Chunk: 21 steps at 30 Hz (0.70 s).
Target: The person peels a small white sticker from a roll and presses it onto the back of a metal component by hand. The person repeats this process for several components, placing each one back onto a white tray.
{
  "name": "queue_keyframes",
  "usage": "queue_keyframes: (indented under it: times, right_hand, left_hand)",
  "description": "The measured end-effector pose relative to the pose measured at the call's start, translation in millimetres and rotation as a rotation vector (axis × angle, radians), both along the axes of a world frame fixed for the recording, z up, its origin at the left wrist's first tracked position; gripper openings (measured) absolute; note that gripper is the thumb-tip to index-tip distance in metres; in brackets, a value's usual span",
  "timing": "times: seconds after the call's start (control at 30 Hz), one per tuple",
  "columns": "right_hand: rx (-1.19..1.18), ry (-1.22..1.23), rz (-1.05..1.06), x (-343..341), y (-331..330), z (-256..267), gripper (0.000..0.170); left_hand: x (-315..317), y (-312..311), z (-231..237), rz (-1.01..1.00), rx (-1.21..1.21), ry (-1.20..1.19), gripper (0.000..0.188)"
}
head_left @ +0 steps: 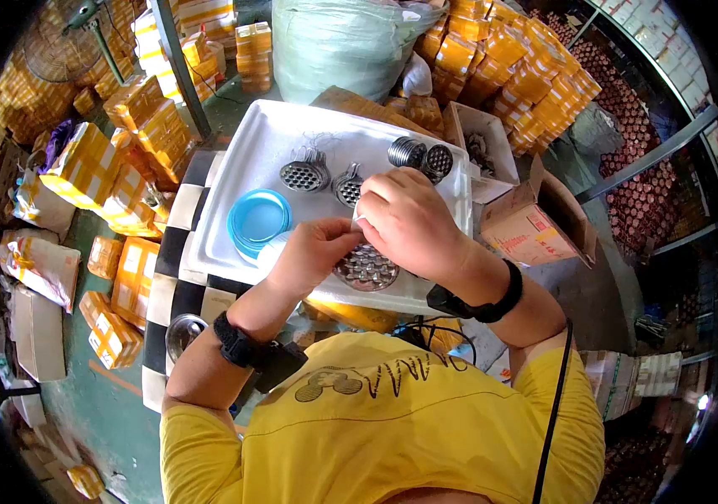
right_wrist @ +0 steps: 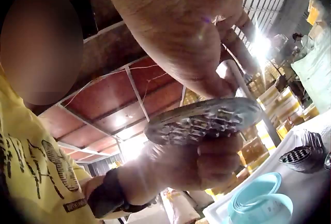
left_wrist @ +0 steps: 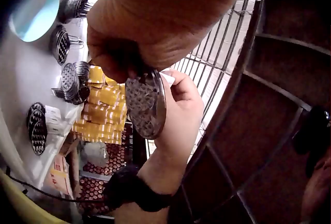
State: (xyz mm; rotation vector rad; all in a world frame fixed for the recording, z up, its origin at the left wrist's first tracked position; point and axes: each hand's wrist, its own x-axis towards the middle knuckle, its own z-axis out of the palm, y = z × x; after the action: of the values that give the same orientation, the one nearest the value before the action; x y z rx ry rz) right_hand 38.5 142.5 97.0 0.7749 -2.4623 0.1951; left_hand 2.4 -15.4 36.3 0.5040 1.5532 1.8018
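Disc in left hand; right hand pinches white piece.

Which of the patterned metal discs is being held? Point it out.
The disc in the left grip, nearest the yellow shirt; the other discs sit in groups on the white tray.

Round metal piece partly hidden behind left hand and right hand. Small white item mostly covered, unidentifiable. Blue dishes cut by right wrist view's bottom edge.
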Motion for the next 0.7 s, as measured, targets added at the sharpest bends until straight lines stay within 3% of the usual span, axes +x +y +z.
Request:
queue_keyframes:
  times: [0.37,0.53,0.63,0.7]
  right_hand:
    - [-0.154,-0.191,0.136,7,17,5,0.011]
    - [-0.152,-0.178,0.138,7,19,8,0.011]
    - [-0.131,-0.167,0.131,7,18,9,0.01]
    - [-0.114,-0.159,0.131,7,17,9,0.01]
  left_hand:
    - [-6,-11,-1,-0.044,-0.033,-0.063,0.02]
    - [-8,-10,5,-0.065,-0.045,-0.138,0.02]
    - [-10,-10,-3,-0.105,-0.032,-0.051,0.023]
    - [-8,-10,0,-0.12,0.003,-0.143,0.024]
